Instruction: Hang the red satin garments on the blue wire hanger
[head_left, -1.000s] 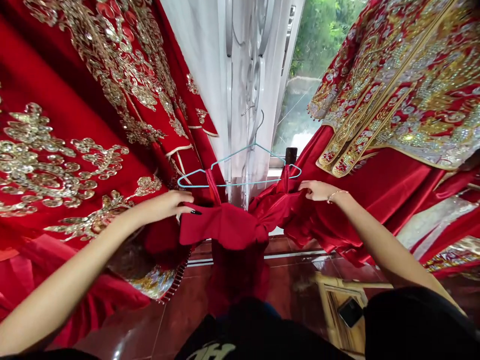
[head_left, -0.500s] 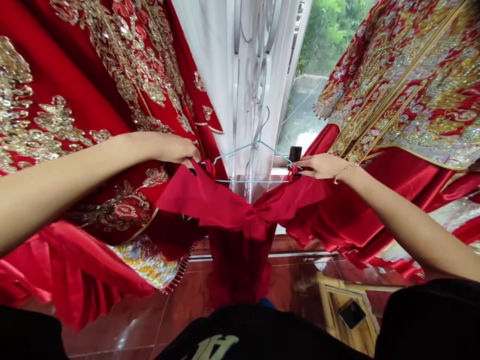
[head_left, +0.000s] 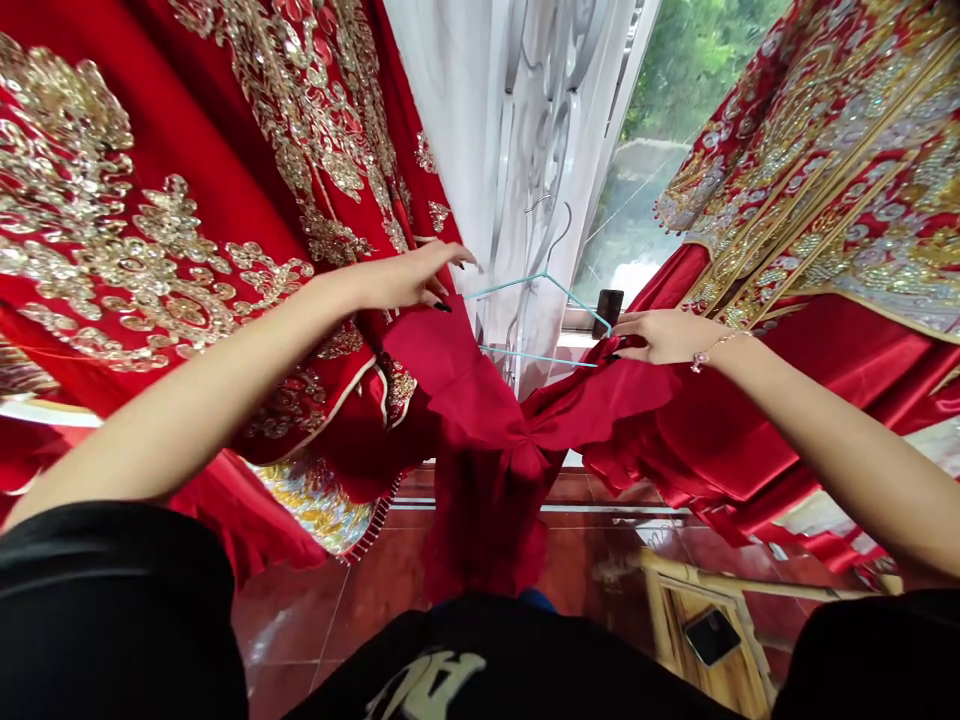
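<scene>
A red satin garment point(head_left: 480, 430) hangs gathered in the middle of the view, with a knot-like fold at its waist. My right hand point(head_left: 660, 335) is shut on its upper edge at the right end of a pale blue wire hanger point(head_left: 544, 280). My left hand point(head_left: 405, 280) is raised with its fingers apart, just above the garment's left corner, and holds nothing. The hanger's left end is bare, and its hook points up against a white sheer curtain point(head_left: 517, 130).
Gold-embroidered red robes point(head_left: 187, 260) hang along the left, and another point(head_left: 840, 170) hangs at upper right above red satin. A dark object point(head_left: 608, 313) stands on the window sill. Below lie red-brown floor tiles point(head_left: 300, 610) and a bamboo stool point(head_left: 701, 600) bearing a phone point(head_left: 711, 637).
My left hand has let go of the garment's left strap and moved up and right. The garment's left corner has dropped, and the view has swung slightly.
</scene>
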